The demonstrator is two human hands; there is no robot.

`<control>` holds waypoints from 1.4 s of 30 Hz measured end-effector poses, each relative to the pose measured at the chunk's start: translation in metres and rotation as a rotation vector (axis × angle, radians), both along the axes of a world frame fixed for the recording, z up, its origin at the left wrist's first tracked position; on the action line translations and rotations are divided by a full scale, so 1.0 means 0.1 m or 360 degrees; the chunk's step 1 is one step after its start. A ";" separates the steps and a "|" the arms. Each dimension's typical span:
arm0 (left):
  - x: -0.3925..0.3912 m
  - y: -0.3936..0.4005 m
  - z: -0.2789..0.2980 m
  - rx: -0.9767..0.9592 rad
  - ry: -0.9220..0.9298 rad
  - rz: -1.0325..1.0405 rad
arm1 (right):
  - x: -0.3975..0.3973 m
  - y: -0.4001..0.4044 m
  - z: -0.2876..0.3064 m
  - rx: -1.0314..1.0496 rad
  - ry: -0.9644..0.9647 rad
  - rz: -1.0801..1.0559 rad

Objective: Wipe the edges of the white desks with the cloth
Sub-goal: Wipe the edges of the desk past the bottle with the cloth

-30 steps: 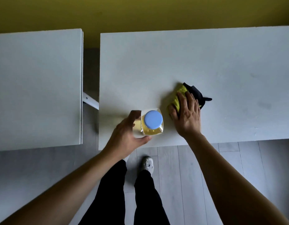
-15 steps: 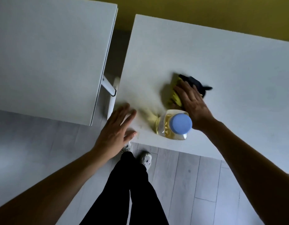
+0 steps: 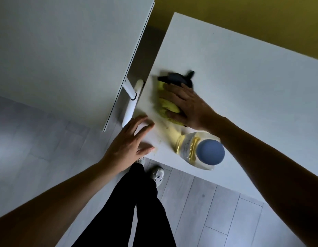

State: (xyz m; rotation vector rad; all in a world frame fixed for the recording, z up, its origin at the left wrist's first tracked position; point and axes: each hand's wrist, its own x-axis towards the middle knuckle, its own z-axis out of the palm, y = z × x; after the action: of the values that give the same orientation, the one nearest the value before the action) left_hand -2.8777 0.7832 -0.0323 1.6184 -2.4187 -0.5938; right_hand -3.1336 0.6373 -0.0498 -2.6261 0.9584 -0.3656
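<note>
Since half a second ago, the right hand (image 3: 186,106) has carried the yellow-and-black crumpled cloth (image 3: 166,104) leftward across the right white desk (image 3: 244,77), from the middle of the near part of the top to a position near its left edge. The right hand presses flat on the cloth, fingers spread over it, palm down. The cloth lies on the desktop, close to the left edge and near the front-left corner. The left hand (image 3: 131,145) has stayed at that front-left corner; it is open, fingers extended, resting on the surface and holding nothing.

A clear plastic bottle of yellow liquid with a round blue cap (image 3: 199,150) stands near the front edge of the same desk, just beside the right wrist and apart from the left hand. The left white desk (image 3: 65,50) stands separated by a narrow gap, in which a white metal leg bracket (image 3: 130,97) shows. Below, black trousers (image 3: 136,211), a pale shoe (image 3: 157,175) and grey plank flooring (image 3: 217,211) are visible.
</note>
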 end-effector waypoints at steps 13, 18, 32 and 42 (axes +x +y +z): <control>-0.03 0.03 -0.01 0.0074 -0.0062 0.0030 | -1.10 0.62 0.11 0.0118 0.0170 -0.0659; -0.08 -0.07 0.05 -0.0091 -0.0152 0.0031 | -0.10 -0.15 0.11 0.0068 0.0236 -0.0206; -0.60 -1.13 -0.09 -0.0181 0.0077 -0.0105 | -1.12 0.23 0.16 0.0129 0.0020 -0.0936; -0.74 -1.15 -0.24 -0.0184 0.0221 -0.0007 | -0.91 -0.19 0.06 0.0135 -0.0008 -0.1075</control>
State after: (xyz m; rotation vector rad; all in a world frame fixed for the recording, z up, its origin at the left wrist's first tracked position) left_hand -2.9519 0.6679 -0.0567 1.4759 -2.3120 -0.5374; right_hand -3.2243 0.6187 -0.0438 -2.1528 1.7998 -0.4659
